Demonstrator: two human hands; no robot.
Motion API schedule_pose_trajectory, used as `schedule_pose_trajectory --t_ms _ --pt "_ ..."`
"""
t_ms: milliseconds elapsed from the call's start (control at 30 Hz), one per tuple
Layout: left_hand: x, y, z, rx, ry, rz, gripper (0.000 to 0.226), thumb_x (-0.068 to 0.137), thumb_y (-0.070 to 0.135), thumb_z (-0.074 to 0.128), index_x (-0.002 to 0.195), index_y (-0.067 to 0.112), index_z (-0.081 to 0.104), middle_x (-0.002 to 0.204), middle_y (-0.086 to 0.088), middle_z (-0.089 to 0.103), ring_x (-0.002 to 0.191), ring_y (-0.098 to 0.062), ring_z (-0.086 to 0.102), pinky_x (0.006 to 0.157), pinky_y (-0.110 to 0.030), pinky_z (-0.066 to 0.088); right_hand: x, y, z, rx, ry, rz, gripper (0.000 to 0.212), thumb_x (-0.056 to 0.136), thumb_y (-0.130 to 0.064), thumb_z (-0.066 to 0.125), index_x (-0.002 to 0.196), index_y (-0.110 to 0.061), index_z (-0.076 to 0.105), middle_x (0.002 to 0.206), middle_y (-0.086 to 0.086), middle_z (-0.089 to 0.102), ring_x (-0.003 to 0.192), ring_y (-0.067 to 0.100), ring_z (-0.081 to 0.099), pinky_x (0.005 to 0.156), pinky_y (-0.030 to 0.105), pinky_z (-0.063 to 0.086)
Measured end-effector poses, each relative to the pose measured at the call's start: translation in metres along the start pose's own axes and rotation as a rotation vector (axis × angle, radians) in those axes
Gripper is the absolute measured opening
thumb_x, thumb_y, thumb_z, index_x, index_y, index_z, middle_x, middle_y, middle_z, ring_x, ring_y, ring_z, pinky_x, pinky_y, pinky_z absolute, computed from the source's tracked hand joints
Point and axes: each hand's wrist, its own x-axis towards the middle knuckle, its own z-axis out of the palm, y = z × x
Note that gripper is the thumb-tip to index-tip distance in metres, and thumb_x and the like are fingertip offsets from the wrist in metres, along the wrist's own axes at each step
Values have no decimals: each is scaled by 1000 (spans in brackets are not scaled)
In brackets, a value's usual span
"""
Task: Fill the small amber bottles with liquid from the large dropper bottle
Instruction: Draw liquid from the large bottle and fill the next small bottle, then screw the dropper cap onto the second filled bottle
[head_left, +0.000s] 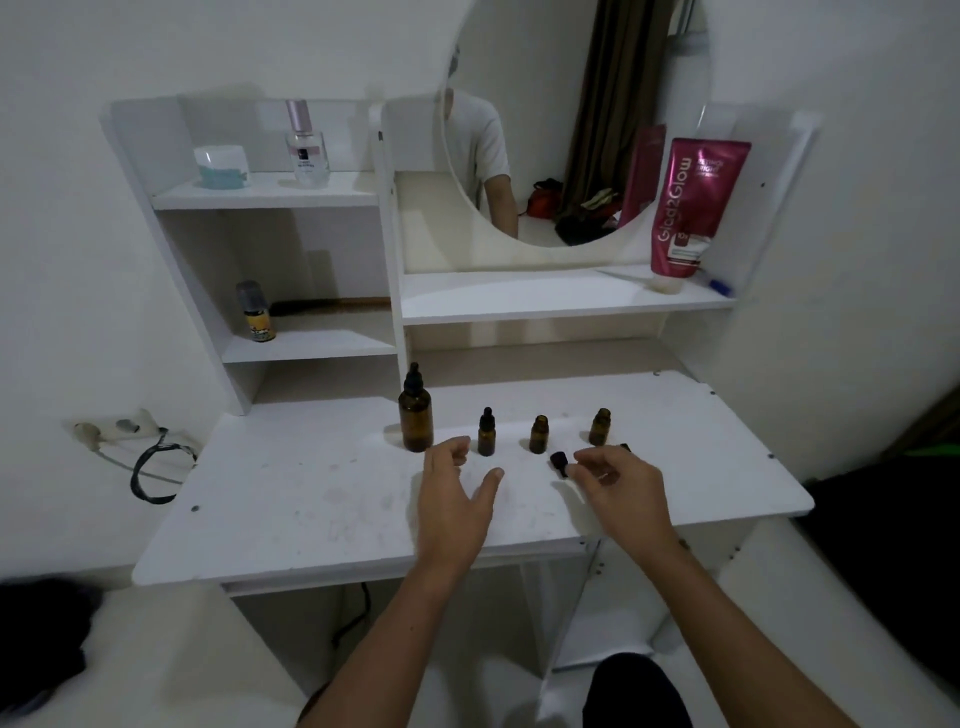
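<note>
1. Head view: the large dropper bottle (415, 415) stands capped on the white desk (311, 499), left of three small amber bottles (540, 434).
2. The left hand (457, 493) hovers, fingers spread and empty.
3. The right hand (618, 483) pinches what looks like a black dropper cap (559, 460).

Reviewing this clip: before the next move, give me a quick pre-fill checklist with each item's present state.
1. Large dropper bottle upright, cap on: ok.
2. Middle small bottle uncapped: ok.
3. Right small bottle uncapped: ok.
4. Left small bottle uncapped: not ok, dropper cap on.
5. Left hand free to take the large bottle: ok, open, holding nothing.
6. Right hand free: not ok, pinching a dropper cap.
</note>
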Motion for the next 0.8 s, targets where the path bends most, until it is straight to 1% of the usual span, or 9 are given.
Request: schedule_pose_trajectory --t_ms 67,100,133,233,300,400,500,700,800 --pt "0 6 13 -1 -86 24 51 87 35 79 130 26 52 126 12 59 116 -5 58 93 -11 45 -4 6 9 -46 14 -11 27 85 -28 85 107 -14 79 100 -3 75 88 4 70 90 26 60" --pt "0 9 20 6 -125 39 51 88 35 78 131 26 53 127 11 60 117 -5 58 94 -11 46 -5 8 13 -82 26 -28 29 85 -32 85 107 -14 78 102 -3 74 90 8 70 90 31 61" --pt "1 11 27 13 -158 53 52 88 35 78 133 24 53 128 10 60 118 -5 58 97 -15 48 -5 8 16 -122 38 -45 32 85 -36 84 107 -14 78 103 -3 72 90 10 69 88 32 60" --pt "5 17 42 35 -212 64 51 91 36 74 136 22 54 134 6 62 122 -8 58 105 -30 51 -6 9 24 -222 52 -69 37 85 -45 82 107 -16 76 106 -4 69 96 11 64 84 23 51" --pt "10 19 48 32 -219 64 49 93 34 72 137 20 55 135 4 62 122 -9 58 106 -31 50 -6 11 27 -256 65 -83 34 86 -44 81 105 -17 76 106 -4 69 100 12 62 84 20 45" --pt "17 18 53 14 -212 55 46 95 29 71 137 16 57 133 0 64 120 -10 60 104 -30 50 -4 16 28 -273 85 -85 23 90 -37 79 100 -17 77 102 -4 70 101 13 64 84 18 42" --pt "23 17 57 18 -205 45 45 96 28 69 137 15 57 132 1 65 119 -10 61 104 -30 51 -6 16 27 -260 113 -103 18 90 -32 80 98 -16 78 98 -3 72 97 13 64 85 18 44" --pt "29 18 66 32 -198 74 40 96 26 69 134 18 59 125 6 67 113 -5 62 102 -29 52 -14 17 13 -118 169 -112 12 88 -21 82 98 -17 78 92 -6 73 84 8 69 82 27 58" --pt "33 19 68 45 -184 66 42 95 26 70 135 18 60 126 5 67 112 -6 62 101 -29 53 -20 19 1 2 189 -63 16 86 -13 84 100 -17 78 93 -7 75 80 5 71 79 18 59"
